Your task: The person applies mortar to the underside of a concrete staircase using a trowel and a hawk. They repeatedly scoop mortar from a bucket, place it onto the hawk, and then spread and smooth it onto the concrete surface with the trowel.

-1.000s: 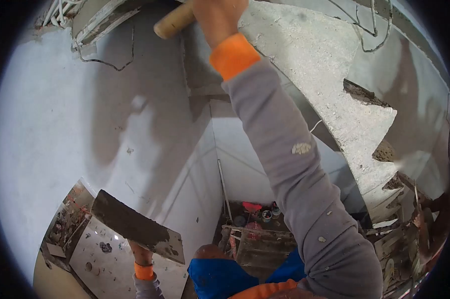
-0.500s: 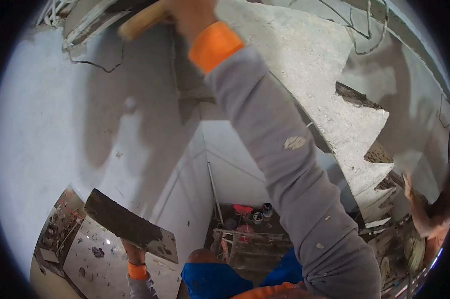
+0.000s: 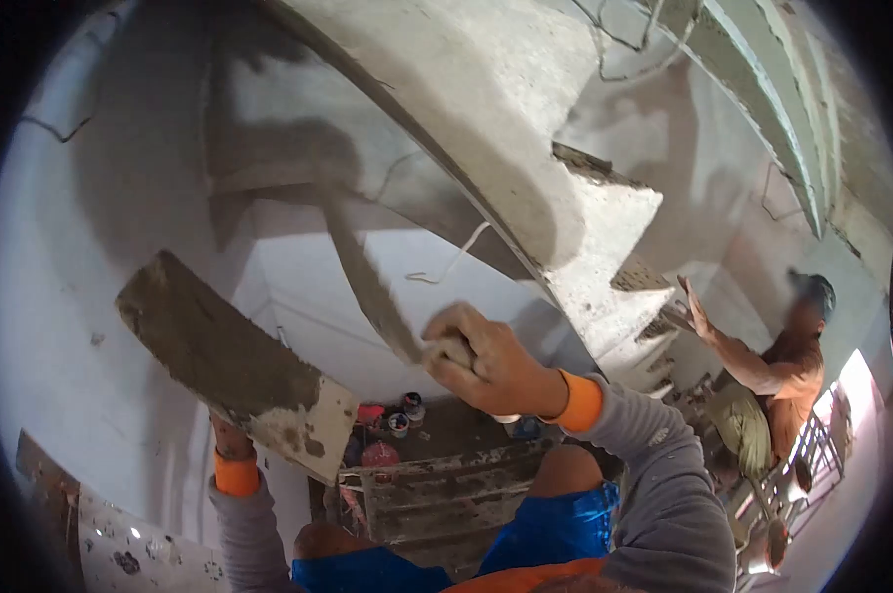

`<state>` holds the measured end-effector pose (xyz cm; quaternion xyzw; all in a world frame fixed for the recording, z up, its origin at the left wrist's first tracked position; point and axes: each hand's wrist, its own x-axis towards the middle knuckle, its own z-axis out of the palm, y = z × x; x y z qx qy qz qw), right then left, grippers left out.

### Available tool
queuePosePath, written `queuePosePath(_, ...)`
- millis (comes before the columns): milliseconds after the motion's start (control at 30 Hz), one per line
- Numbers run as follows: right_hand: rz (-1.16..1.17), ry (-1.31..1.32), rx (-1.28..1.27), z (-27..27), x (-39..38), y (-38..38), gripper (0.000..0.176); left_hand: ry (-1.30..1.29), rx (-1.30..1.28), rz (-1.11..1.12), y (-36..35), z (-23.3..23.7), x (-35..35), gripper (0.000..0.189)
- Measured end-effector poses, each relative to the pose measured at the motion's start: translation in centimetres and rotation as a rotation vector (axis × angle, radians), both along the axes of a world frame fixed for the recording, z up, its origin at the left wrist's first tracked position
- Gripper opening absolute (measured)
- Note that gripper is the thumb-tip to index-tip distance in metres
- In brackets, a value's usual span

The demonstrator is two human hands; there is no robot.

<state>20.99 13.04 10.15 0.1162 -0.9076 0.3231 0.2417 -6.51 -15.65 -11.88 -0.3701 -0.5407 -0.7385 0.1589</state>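
Observation:
My left hand (image 3: 231,438) holds a rectangular mortar board (image 3: 328,415) from below, its fingers mostly hidden by the board. Grey wet mortar (image 3: 214,341) covers most of the board, which slants down toward the right. My right hand (image 3: 491,366) is closed around the near end of a long, thin trowel (image 3: 367,282), seen almost edge-on and coated in grey. The trowel points up and left, to the right of the board and apart from it. Behind it are the pale wall and the underside of a concrete stair (image 3: 486,109).
A co-worker (image 3: 787,366) sits at the right with a raised hand near the jagged stair edge (image 3: 644,203). Below are wooden planks (image 3: 446,494), small paint cans (image 3: 398,425) and a pink bucket (image 3: 379,455). Wires (image 3: 654,64) hang from above.
My right hand has come down from the upper wall to chest height with the trowel. The mortar board has shifted slightly left and up, and my view has turned right.

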Motion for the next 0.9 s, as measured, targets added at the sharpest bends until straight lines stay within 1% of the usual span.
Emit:
queuePosePath(67,-0.022,-0.040,0.133,-2.4,1.7,3.5,0.027,-0.032,0.040,-0.066,3.6,1.2,-1.2,0.049)
queuePosePath(133,-0.066,-0.083,0.200,-4.8,4.3,6.1,0.026,-0.079,0.084,-0.149,6.8,2.5,-2.3,0.049)
queuePosePath(200,-0.114,-0.122,0.241,-5.5,7.0,8.9,0.025,-0.129,0.110,-0.218,9.4,3.5,-2.7,0.049)
queuePosePath(267,-0.158,-0.257,0.242,-5.5,10.2,11.0,0.024,-0.185,0.128,-0.270,11.6,3.8,-2.8,0.049)
queuePosePath(300,-0.257,-0.297,0.378,-5.8,12.3,12.1,0.022,-0.206,0.138,-0.290,12.6,3.9,-2.7,0.049)
queuePosePath(333,-0.353,-0.209,0.465,-7.1,14.4,13.5,0.024,-0.219,0.144,-0.307,13.4,3.9,-2.6,0.049)
queuePosePath(367,-0.444,-0.234,0.509,-8.5,16.6,15.0,0.026,-0.231,0.148,-0.324,14.1,4.0,-2.6,0.049)
queuePosePath(433,-0.831,-0.664,0.448,-10.3,20.9,17.1,0.026,-0.255,0.159,-0.334,15.2,4.0,-2.1,0.049)
queuePosePath(500,-0.825,-0.726,0.425,-12.9,24.7,20.1,0.029,-0.278,0.167,-0.335,15.9,4.0,-1.6,0.049)
queuePosePath(567,-0.781,-0.739,0.422,-15.2,26.5,22.4,0.030,-0.300,0.174,-0.330,16.1,4.2,-0.8,0.049)
queuePosePath(633,-0.687,-0.705,0.453,-15.6,26.4,22.7,0.030,-0.323,0.183,-0.306,15.0,4.4,0.2,0.049)
queuePosePath(733,-0.637,-0.805,0.609,-15.2,26.8,24.5,0.022,-0.366,0.186,-0.251,13.5,5.0,1.8,0.049)
queuePosePath(833,-0.844,-0.982,0.746,-16.4,28.6,27.5,0.030,-0.410,0.183,-0.185,11.8,5.5,3.5,0.049)
queuePosePath(900,-0.825,-1.055,0.747,-17.8,30.3,29.4,0.022,-0.420,0.177,-0.152,11.2,5.9,4.4,0.049)
